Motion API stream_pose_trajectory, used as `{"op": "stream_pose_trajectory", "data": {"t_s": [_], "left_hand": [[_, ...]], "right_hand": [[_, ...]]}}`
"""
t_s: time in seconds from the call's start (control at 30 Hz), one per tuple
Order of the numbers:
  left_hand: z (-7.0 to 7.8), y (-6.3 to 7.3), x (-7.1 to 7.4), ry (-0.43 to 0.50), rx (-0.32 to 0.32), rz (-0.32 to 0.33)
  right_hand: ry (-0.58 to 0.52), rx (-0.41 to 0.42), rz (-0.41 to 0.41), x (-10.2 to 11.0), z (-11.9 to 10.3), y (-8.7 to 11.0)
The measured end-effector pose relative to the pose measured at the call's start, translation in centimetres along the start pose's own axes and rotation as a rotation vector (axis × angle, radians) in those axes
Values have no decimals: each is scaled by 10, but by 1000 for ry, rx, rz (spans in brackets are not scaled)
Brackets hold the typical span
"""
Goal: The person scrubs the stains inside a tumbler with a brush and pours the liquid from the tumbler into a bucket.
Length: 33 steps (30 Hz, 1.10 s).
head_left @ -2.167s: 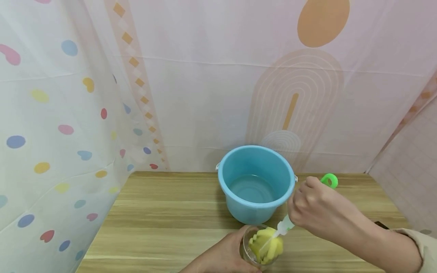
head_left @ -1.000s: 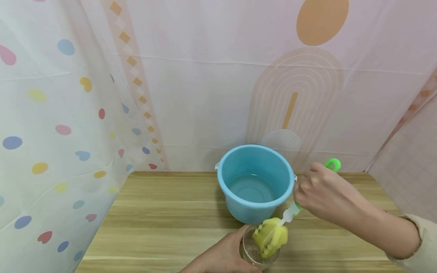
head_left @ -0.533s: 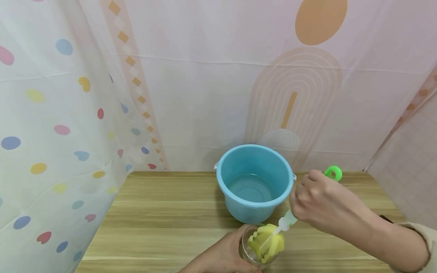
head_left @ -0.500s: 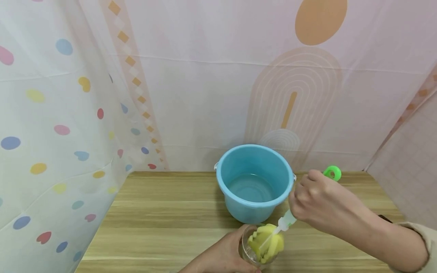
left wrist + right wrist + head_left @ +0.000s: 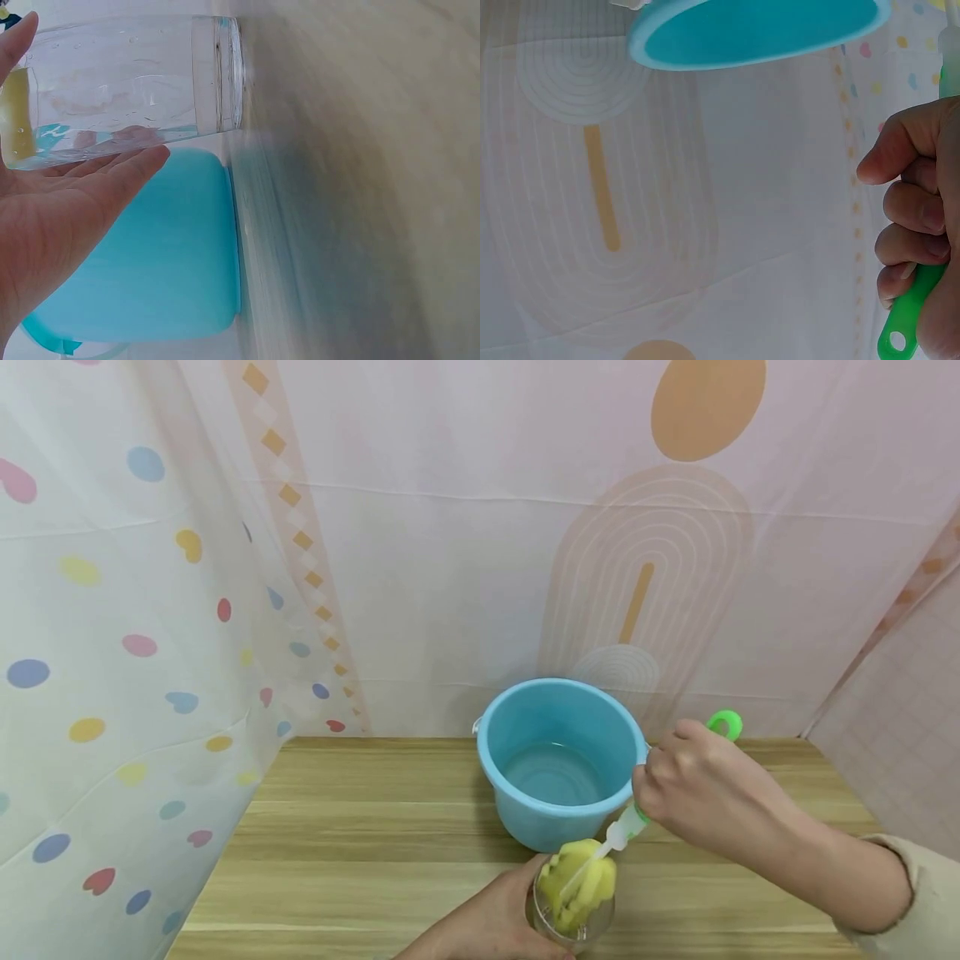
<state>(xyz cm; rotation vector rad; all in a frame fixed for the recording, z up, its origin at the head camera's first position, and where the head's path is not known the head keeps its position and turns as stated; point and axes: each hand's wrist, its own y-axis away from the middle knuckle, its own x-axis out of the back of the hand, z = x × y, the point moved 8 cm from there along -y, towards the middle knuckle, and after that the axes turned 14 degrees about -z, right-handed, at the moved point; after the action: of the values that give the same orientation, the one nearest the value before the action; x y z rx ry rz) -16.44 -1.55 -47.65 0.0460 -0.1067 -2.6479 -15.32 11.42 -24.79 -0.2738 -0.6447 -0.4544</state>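
My left hand [image 5: 501,914] holds a clear glass [image 5: 120,86] near the table's front edge, fingers and thumb around its side. The glass is upright on the wooden table. My right hand [image 5: 705,785] grips a sponge bottle brush by its green and white handle [image 5: 913,315], with the looped end poking out above the fist. The brush's yellow sponge head [image 5: 577,881] sits in the mouth of the glass, partly above the rim. In the left wrist view, the sponge's lower end shows in the upper part of the glass, and drops cling to the wall.
A light blue bucket [image 5: 517,822] with shallow water in it stands just behind the glass, close to both hands. Patterned curtains [image 5: 435,585] hang behind and at the sides of the wooden tabletop [image 5: 360,835].
The sponge head has gone down, up and down in the glass; compared with half a second ago it is slightly higher. The left hand and bucket stay in place.
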Motion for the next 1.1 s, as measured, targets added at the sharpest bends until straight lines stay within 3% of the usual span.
{"op": "stream_pose_trajectory", "data": {"t_s": [0.27, 0.4, 0.57, 0.77, 1.1], "left_hand": [[3, -1, -1, -8, -44, -17], [1, 0, 0, -19, -32, 5], [-1, 1, 3, -67, 8, 50], [0, 2, 4, -114, 13, 60], [1, 2, 3, -86, -2, 48]], "right_hand": [[-20, -31, -48, -16, 9, 14], [-70, -36, -47, -24, 10, 25], [-105, -45, -3, -26, 11, 36], [-109, -47, 47, -19, 10, 42], [-152, -64, 110, -21, 15, 60]]}}
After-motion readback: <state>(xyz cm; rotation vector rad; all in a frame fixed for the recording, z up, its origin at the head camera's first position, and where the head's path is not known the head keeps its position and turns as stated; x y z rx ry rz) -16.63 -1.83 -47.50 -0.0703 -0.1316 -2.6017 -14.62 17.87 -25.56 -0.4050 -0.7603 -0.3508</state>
